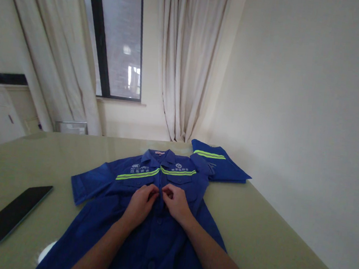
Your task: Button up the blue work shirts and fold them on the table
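In the head view, a blue shirt (151,239) lies front side up on a table (270,244), its collar (159,158) toward the far edge and its lower part running out of the picture at the bottom. One short sleeve (91,183) spreads toward the table's left side. A yellow-green stripe (137,175) crosses the chest, with pale lettering above it on both sides.

The left hand (142,201) and the right hand (175,202) meet at the middle of the shirt front, just below the stripe, one on each side of the placket. The left thumb and forefinger are nearly together, pinching the cloth there. The right thumb and forefinger are also drawn close on the placket, the other fingers curled under. Whether a button sits between the fingertips is too small to tell. Below the hands, a dark button (159,221) shows on the placket, between the forearms.

A folded blue garment (226,168) with a similar stripe covers the table's far right corner, touching the shirt's other sleeve. Toward the table's left edge lies a flat dark slab (6,218), well apart from the shirt. A white object (47,251) shows partly from beside the shirt's left border. Past the far edge hang pale curtains (191,54) beside a dark-framed window (119,37); a wall (309,102) runs along the right edge.
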`<state>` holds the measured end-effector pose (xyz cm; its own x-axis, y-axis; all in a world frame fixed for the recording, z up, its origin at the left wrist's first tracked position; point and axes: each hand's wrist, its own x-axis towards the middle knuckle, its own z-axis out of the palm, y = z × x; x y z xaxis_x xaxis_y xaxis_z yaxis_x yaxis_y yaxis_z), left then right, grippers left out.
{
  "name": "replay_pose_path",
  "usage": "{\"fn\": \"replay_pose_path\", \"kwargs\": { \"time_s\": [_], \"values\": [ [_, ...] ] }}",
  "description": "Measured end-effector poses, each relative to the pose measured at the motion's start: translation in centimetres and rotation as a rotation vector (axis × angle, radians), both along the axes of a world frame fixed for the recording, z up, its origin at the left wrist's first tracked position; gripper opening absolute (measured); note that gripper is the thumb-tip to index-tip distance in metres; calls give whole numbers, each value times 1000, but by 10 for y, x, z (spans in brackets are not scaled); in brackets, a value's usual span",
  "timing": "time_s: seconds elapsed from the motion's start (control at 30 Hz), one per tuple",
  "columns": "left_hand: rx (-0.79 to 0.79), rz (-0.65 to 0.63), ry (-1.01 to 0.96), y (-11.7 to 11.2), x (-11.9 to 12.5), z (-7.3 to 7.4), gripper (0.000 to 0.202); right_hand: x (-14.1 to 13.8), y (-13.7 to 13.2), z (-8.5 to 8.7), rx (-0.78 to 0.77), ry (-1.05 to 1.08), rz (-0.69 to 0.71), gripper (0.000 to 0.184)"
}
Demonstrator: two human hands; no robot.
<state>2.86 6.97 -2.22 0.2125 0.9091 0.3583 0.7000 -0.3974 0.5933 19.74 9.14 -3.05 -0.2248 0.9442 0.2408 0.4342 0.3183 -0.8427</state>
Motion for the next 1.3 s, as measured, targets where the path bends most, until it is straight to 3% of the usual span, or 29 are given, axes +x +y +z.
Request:
{"fn": "replay_pose_path", "kwargs": {
  "time_s": [0.13,0.33,0.53,0.63,0.73,0.87,1.0,1.1,1.17,1.3],
  "values": [
    [-105,-10,-147,4,-2,1,29,-1,-2,2,222,-143,-40,12],
    [-121,-3,-180,13,-7,-6,28,0,0,6,140,-20,-67,7],
    [-14,49,157,3,-4,-4,10,1,13,-3,-72,-3,-87,12],
    [83,56,347,-3,0,-1,17,2,14,-3,-93,-29,-46,15],
    [120,75,405,-3,0,0,24,4,5,1,32,-62,-49,26],
    [149,219,349,-2,-7,-6,34,3,-17,4,250,-285,12,45],
    [143,219,457,-26,-6,-18,45,-5,-35,16,242,-572,-46,27],
    [67,152,575,-56,1,-21,54,-14,-33,31,163,-726,-165,38],
    [7,114,637,-73,4,-17,60,-20,-25,37,93,-783,-217,46],
    [-53,110,680,-77,-1,6,58,-22,-5,29,36,-758,-254,24]
  ]
}}
